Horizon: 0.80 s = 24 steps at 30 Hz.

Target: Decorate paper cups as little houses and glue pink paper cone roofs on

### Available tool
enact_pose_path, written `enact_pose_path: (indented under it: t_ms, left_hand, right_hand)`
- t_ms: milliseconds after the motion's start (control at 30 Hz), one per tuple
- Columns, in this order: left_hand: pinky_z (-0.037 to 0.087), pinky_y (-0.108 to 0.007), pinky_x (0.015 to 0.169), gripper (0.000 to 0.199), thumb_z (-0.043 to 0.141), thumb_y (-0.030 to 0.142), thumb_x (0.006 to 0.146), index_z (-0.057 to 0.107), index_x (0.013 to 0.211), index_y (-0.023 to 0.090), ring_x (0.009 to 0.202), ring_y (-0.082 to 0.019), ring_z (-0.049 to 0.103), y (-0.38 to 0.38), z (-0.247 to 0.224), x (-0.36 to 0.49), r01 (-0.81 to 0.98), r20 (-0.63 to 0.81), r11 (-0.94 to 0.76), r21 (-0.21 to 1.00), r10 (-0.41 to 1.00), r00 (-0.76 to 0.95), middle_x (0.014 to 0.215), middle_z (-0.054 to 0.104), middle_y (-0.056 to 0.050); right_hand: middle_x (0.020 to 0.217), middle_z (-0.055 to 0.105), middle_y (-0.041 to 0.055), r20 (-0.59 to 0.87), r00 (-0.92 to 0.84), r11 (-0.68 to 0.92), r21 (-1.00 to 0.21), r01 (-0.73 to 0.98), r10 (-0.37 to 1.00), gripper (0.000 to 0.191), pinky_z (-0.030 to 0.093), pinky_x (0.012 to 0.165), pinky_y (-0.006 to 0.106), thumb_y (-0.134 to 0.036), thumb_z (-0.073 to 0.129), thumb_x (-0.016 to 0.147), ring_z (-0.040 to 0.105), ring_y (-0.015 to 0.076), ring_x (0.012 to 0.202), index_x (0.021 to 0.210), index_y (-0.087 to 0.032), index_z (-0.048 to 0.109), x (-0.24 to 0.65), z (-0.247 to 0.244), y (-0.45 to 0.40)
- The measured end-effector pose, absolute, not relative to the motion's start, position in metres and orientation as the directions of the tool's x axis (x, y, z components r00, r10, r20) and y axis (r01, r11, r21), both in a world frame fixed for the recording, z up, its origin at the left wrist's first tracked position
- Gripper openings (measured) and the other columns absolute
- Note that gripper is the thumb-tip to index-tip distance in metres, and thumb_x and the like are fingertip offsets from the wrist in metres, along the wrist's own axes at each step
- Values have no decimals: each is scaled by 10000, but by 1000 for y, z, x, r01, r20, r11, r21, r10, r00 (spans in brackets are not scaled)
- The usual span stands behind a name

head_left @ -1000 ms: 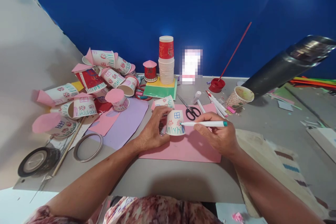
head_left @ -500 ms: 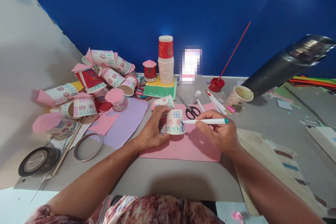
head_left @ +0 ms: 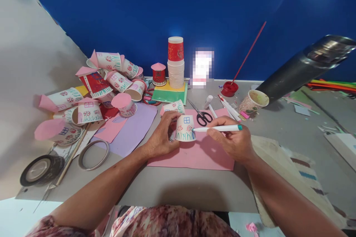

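My left hand grips the inverted cup, presumably steadying it against the marker my right hand grasps.

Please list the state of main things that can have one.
White paper cup with blue window: upside down, in left hand
White marker with green end: uncapped, in right hand
Black-handled metal scissors: lying flat
Red-topped paper cup stack: upside down
Patterned beige paper cup: upright, uncovered
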State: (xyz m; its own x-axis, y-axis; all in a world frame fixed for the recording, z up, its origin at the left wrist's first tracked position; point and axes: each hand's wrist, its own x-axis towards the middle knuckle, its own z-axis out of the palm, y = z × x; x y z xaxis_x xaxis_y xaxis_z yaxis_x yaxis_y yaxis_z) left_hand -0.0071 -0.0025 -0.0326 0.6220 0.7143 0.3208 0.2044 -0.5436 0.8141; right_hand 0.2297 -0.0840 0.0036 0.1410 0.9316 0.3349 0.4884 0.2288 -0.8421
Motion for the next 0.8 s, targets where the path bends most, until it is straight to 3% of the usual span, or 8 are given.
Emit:
enact_pose_path:
  t_ms: [500, 800]
  left_hand:
    - [554, -414, 980, 770, 677, 9, 663, 469, 1358, 267, 1246, -290, 551, -2, -31, -6, 205, 327, -550, 810, 713, 620, 1404, 489, -112]
    - [544, -421, 992, 685, 679, 51, 742, 474, 1362, 255, 1230, -280, 570, -3, -28, -5, 215, 355, -590, 778, 695, 625, 1382, 528, -115]
  right_hand:
    - [720, 703, -18, 341, 132, 244, -848, 470, 931, 49, 461, 545, 230, -259, 698, 835, 584, 119, 571, 799, -229, 712, 230, 3, -84]
    - [694, 689, -33, 352, 160, 247, -856, 455, 922, 41, 420, 493, 219, -249, 700, 832, 532, 96, 516, 806, -224, 719, 230, 0, -83]
